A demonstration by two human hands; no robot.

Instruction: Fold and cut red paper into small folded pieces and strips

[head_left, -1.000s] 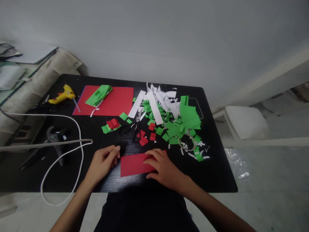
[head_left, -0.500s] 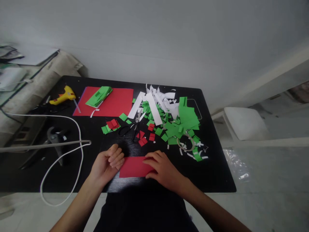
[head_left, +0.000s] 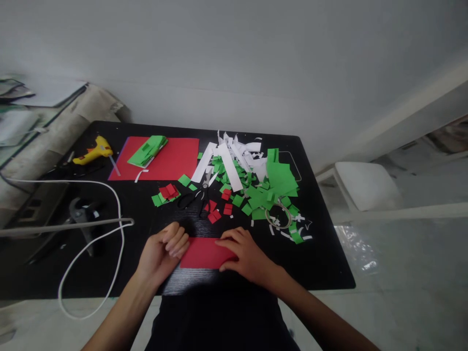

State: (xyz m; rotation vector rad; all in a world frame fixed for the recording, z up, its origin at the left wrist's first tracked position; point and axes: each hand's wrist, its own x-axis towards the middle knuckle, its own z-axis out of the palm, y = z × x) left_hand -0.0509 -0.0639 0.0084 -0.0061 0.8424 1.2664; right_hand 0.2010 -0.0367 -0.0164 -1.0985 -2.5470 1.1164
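A red paper piece (head_left: 204, 252) lies flat on the black table near its front edge, and it looks folded. Curled into a fist, my left hand (head_left: 164, 248) rests against the paper's left end, and nothing shows in its fingers. My right hand (head_left: 245, 253) grips the right end, fingers on top and thumb along the near edge; its palm hides that end. Just beyond lie black-handled scissors (head_left: 205, 185) with blades partly apart. Small red paper pieces (head_left: 214, 216) are scattered beside them.
Green paper scraps (head_left: 280, 180) and white strips (head_left: 231, 168) form a heap, with a tape ring (head_left: 278, 216) at its right. Farther left are a red sheet (head_left: 179, 158) bearing folded green paper (head_left: 148, 151), a yellow glue gun (head_left: 95, 151), pliers (head_left: 82, 219) and a looping white cable (head_left: 122, 243).
The view has shifted slightly, so the table items appear a little left and lower. Both hands stay at the ends of the red paper with almost the same pose.
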